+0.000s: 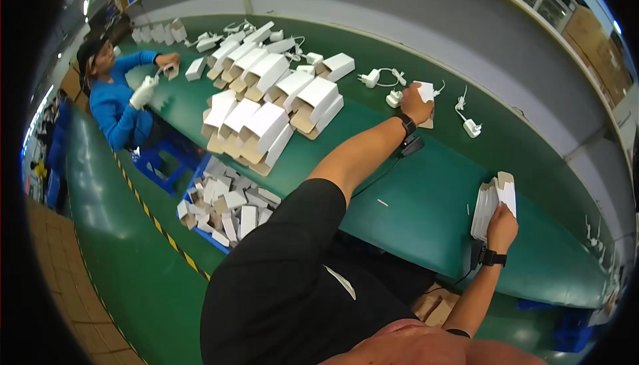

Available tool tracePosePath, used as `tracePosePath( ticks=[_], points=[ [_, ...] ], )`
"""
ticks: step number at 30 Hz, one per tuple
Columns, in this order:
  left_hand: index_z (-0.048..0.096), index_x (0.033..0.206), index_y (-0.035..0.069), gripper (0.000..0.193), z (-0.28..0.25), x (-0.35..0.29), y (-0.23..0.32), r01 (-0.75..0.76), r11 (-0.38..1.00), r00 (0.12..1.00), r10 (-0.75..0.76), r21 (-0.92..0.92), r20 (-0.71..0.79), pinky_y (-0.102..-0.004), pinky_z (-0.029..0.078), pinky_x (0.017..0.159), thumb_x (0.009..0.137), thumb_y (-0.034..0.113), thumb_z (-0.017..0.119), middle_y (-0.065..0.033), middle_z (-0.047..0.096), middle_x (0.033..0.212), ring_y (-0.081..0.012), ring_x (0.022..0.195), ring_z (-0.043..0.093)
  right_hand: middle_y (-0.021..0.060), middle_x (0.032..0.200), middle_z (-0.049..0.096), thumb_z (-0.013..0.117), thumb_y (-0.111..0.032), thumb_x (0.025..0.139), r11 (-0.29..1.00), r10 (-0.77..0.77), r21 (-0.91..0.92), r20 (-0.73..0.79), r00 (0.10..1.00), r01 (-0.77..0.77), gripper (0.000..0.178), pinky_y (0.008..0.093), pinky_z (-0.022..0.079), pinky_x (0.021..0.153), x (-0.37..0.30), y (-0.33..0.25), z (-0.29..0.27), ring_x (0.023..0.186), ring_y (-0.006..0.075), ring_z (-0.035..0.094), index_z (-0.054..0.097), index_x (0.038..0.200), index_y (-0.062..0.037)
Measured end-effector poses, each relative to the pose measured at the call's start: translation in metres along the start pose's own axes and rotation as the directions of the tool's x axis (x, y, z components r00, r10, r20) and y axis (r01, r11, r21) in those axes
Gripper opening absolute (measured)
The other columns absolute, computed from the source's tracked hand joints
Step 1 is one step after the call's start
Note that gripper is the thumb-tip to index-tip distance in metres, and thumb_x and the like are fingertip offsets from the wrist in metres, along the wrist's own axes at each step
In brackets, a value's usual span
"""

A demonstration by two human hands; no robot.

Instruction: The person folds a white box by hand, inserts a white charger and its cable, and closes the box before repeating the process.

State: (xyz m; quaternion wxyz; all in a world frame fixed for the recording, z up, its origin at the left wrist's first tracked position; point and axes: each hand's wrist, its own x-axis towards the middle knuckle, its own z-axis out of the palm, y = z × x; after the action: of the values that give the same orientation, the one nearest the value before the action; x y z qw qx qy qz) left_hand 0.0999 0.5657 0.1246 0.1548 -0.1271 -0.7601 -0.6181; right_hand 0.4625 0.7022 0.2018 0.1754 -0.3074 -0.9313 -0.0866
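Note:
My left hand (418, 104) reaches far across the table, its fingers closed on a small white carton (426, 91) with a brown flap. A white power adapter (394, 99) lies just left of that hand, and another adapter with a bundled cable (370, 79) sits behind it. To the right, my right hand (502, 227) is closed on the front edge of a bundle of flattened white cartons (487, 206) with brown insides. Its thumb and fingertips are partly hidden. Black straps with small devices are on both wrists.
Open white boxes (265, 72) are piled at the left of the green table (399, 192). A loose adapter (472, 128) lies toward the back wall. Below the table edge stands a blue crate (200, 228) of small cartons. A co-worker in blue (120, 109) handles a box at far left.

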Motion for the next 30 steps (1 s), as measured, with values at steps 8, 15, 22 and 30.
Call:
tracePosePath(
  ticks=[8,15,22,30],
  points=[
    [0.027,0.154,0.009,0.077,-0.095,-0.126,0.117,0.274,0.821,0.628,0.241,-0.501,0.74,-0.0462,0.038,0.113,0.094,0.033,0.07,-0.017,0.038,0.154,-0.0303,0.141,0.04,0.0221,0.108,0.071,0.052,-0.015,0.104,0.866,0.025,0.471,-0.381,0.924,0.171,0.027,0.0404,0.054,0.083,-0.02,-0.06,-0.051,0.095,0.0364,0.069,0.068,0.116,0.0027],
    [0.019,0.158,0.01,0.092,-0.177,-0.162,0.081,0.694,0.418,0.58,0.159,-0.586,0.799,-0.0437,0.037,0.113,0.091,0.043,0.072,-0.0154,0.042,0.151,-0.0279,0.139,0.044,0.017,0.105,0.071,0.065,-0.012,0.096,0.29,-0.428,0.894,-0.198,0.882,0.342,0.033,0.0345,0.052,0.081,-0.043,-0.164,-0.07,0.094,0.0233,0.068,0.059,0.124,0.003],
    [0.016,0.159,0.011,0.097,-0.232,-0.166,0.091,0.727,0.583,0.239,0.281,-0.363,0.93,-0.0417,0.04,0.11,0.087,0.044,0.073,-0.0182,0.05,0.144,-0.0278,0.132,0.051,0.0078,0.092,0.068,0.072,-0.01,0.09,0.425,-0.501,0.878,0.432,0.75,-0.221,0.028,0.024,0.047,0.075,-0.02,-0.136,-0.108,0.084,0.0109,0.062,0.058,0.113,-0.0017],
    [0.006,0.16,0.017,0.093,-0.231,-0.165,0.091,0.738,0.518,0.409,0.167,-0.433,0.897,-0.0414,0.044,0.106,0.092,0.026,0.069,-0.0226,0.05,0.141,-0.0262,0.122,0.058,0.0043,0.098,0.066,0.078,-0.009,0.085,0.227,-0.684,0.966,0.248,0.686,-0.123,0.031,0.0248,0.048,0.078,-0.011,-0.11,-0.085,0.089,0.0101,0.062,0.061,0.111,-0.0039]
  ],
)
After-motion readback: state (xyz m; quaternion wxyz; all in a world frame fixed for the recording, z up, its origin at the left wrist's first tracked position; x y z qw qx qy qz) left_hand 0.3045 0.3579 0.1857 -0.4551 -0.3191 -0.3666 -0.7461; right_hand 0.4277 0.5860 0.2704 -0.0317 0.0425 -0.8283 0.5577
